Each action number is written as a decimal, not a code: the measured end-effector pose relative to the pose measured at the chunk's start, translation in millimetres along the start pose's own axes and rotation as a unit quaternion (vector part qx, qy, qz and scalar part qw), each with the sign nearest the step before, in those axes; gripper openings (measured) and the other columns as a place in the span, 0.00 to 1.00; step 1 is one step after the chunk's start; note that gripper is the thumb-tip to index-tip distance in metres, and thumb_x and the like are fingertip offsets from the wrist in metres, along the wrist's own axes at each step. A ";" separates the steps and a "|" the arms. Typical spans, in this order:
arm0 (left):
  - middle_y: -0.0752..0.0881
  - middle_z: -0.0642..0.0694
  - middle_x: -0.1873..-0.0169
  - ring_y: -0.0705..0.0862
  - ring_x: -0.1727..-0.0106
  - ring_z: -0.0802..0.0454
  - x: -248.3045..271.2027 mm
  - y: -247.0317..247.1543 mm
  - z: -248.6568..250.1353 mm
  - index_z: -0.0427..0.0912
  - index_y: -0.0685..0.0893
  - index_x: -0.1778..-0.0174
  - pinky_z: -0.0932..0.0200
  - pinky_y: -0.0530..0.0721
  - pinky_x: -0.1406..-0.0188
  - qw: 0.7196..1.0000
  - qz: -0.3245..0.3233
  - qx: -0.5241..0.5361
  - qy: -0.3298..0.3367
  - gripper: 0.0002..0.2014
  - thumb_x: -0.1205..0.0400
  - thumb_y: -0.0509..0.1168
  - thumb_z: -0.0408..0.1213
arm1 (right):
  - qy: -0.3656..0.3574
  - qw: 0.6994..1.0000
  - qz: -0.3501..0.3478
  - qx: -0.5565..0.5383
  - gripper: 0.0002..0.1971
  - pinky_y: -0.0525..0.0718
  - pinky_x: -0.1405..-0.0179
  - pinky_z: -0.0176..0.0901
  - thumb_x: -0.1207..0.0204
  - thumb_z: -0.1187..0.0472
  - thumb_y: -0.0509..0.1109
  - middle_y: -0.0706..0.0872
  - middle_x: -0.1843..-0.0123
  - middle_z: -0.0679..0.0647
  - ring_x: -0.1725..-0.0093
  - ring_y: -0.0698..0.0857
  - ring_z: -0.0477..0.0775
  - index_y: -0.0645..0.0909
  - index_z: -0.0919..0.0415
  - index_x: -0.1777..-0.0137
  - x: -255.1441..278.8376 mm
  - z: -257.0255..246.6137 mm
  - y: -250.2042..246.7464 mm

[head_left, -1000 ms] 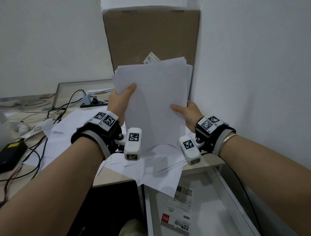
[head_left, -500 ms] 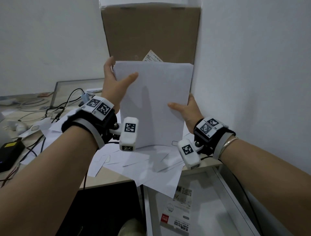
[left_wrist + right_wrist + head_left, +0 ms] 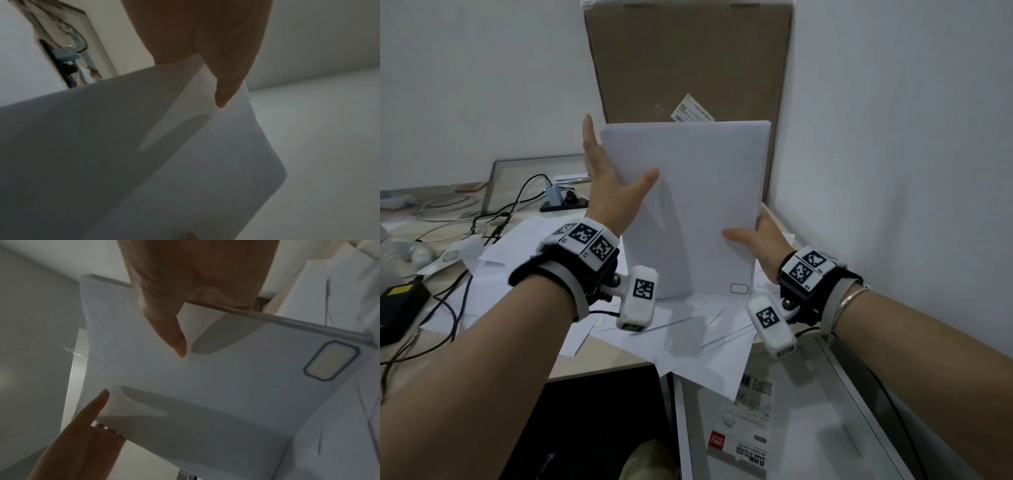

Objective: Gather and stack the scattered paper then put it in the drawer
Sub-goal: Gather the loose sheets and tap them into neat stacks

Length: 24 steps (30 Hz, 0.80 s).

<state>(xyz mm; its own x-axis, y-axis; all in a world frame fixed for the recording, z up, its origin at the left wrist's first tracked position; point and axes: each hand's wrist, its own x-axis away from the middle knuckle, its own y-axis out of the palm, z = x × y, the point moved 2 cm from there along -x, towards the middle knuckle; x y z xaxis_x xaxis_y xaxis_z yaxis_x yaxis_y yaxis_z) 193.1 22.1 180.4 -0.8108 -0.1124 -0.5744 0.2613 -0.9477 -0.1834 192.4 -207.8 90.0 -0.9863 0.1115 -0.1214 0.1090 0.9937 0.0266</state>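
A squared stack of white paper stands upright on its bottom edge atop loose sheets scattered over the desk. My left hand lies flat against the stack's left edge, fingers straight up and thumb stretched across the front. My right hand grips the lower right edge, thumb in front, fingers behind. In the left wrist view the thumb rests on the stack. In the right wrist view the stack shows both thumbs on its front and a small label outline in one corner. The white drawer stands pulled out below right.
A tall cardboard box leans in the corner behind the stack, with the wall close on the right. Cables and a black device crowd the desk's left side. A sticker pack lies in the drawer.
The fanned, uneven sheets now form a squared stack standing on the desk. My left hand slid up the left edge and straightened its fingers. The right hand kept its grip.
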 end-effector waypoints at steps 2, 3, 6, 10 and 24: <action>0.55 0.45 0.24 0.58 0.24 0.56 -3.0 0.9 9.9 0.47 0.44 0.16 0.67 0.53 0.19 0.994 0.027 -0.077 0.079 0.51 0.26 0.73 0.34 | 0.003 1.000 -0.002 0.001 0.40 0.82 0.35 0.60 0.45 0.58 0.81 0.86 0.38 0.58 0.40 0.87 0.58 0.72 0.61 0.30 -0.7 1.9 -0.3; 0.55 0.41 0.24 0.58 0.25 0.56 -5.6 1.4 18.0 0.46 0.48 0.16 0.80 0.51 0.25 0.987 0.033 -0.111 0.115 0.49 0.26 0.73 0.32 | 0.003 1.000 -0.002 0.001 0.40 0.83 0.35 0.60 0.45 0.58 0.81 0.87 0.38 0.58 0.40 0.87 0.58 0.73 0.61 0.30 -0.8 1.6 0.0; 0.53 0.36 0.22 0.66 0.31 0.58 -15.0 3.0 31.4 0.49 0.66 0.20 0.84 0.56 0.30 0.962 0.020 -0.222 0.159 0.38 0.26 0.73 0.34 | 0.001 1.000 -0.001 -0.006 0.33 0.82 0.34 0.61 0.36 0.65 0.80 0.86 0.38 0.59 0.40 0.86 0.60 0.73 0.63 0.30 -1.5 1.1 0.1; 0.59 0.38 0.23 0.71 0.31 0.47 -16.3 4.9 31.6 0.48 0.77 0.28 0.65 0.65 0.25 0.951 -0.014 -0.271 0.149 0.28 0.25 0.73 0.43 | -0.005 1.000 -0.005 -0.017 0.31 0.82 0.35 0.62 0.35 0.67 0.79 0.86 0.38 0.61 0.40 0.87 0.61 0.74 0.65 0.31 -1.9 1.6 -2.0; 0.84 0.43 0.36 0.86 0.39 0.47 31.9 16.0 -60.4 0.43 0.66 0.23 0.45 0.84 0.40 0.942 -0.111 0.177 -0.264 0.47 0.36 0.82 0.42 | 0.056 0.998 -0.016 -0.023 0.40 0.83 0.37 0.56 0.38 0.71 0.81 0.86 0.40 0.58 0.39 0.86 0.60 0.67 0.61 0.27 -0.2 11.8 -3.3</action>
<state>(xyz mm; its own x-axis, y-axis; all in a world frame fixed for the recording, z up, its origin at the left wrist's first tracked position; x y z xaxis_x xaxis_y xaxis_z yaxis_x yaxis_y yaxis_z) 203.1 21.4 111.0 -0.9966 0.0558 -0.0601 -0.0606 -0.9950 0.0796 193.7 -210.9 78.2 -0.9971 0.0748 -0.0114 0.0739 0.9948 0.0702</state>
